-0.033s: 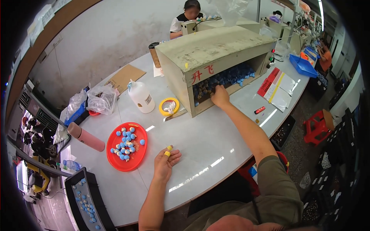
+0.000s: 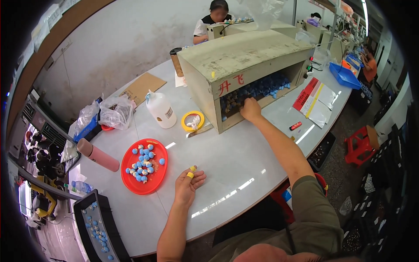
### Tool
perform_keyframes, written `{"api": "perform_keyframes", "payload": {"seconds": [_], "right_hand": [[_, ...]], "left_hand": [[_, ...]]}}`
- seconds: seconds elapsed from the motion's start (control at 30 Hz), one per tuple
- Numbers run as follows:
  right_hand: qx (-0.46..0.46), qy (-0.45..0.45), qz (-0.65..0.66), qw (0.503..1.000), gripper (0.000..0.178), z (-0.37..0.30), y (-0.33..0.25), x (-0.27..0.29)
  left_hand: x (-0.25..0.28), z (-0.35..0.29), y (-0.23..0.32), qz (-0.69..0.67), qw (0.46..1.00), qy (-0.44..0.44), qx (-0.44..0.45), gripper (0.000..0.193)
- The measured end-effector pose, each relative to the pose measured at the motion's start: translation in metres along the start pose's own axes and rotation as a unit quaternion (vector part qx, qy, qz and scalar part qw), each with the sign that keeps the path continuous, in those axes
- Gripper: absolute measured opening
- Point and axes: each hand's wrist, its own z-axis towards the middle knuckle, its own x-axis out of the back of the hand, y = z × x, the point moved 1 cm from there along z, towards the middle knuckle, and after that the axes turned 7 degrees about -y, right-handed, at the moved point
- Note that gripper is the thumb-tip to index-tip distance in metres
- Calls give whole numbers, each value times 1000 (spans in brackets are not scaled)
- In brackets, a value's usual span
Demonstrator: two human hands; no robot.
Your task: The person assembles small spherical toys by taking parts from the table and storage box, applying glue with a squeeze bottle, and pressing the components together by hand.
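Observation:
My left hand [image 2: 187, 184] rests on the grey tabletop, palm turned up, fingers loosely apart and nothing in it; two of its digits wear yellow tape. At the mouth of a cream box-shaped cabinet [image 2: 244, 56], my right hand [image 2: 250, 110] reaches over the front ledge with its fingers curled. Whatever those fingertips hold, if anything, is hidden. Inside the cabinet lie many small blue pieces [image 2: 270, 85], with darker, yellowish ones near my right hand. Left of my left hand, a round red tray [image 2: 139, 188] carries several blue-and-cream balls [image 2: 141, 164].
Behind the red tray stand a white bottle [image 2: 161, 110], a yellow tape roll [image 2: 192, 121] and a pink flask [image 2: 98, 156]. A black bin [image 2: 114, 227] with blue balls sits lower left. Right of the cabinet are a red marker [image 2: 295, 125], papers [image 2: 314, 101] and a blue tray [image 2: 345, 76]. Co-workers sit beyond.

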Motion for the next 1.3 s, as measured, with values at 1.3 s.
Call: {"api": "perform_keyframes", "payload": {"seconds": [1.3], "right_hand": [[-168,205,31,964,56,-200,108,85]], "left_hand": [[-11,-5,-7,3,999,22,26,22]]}}
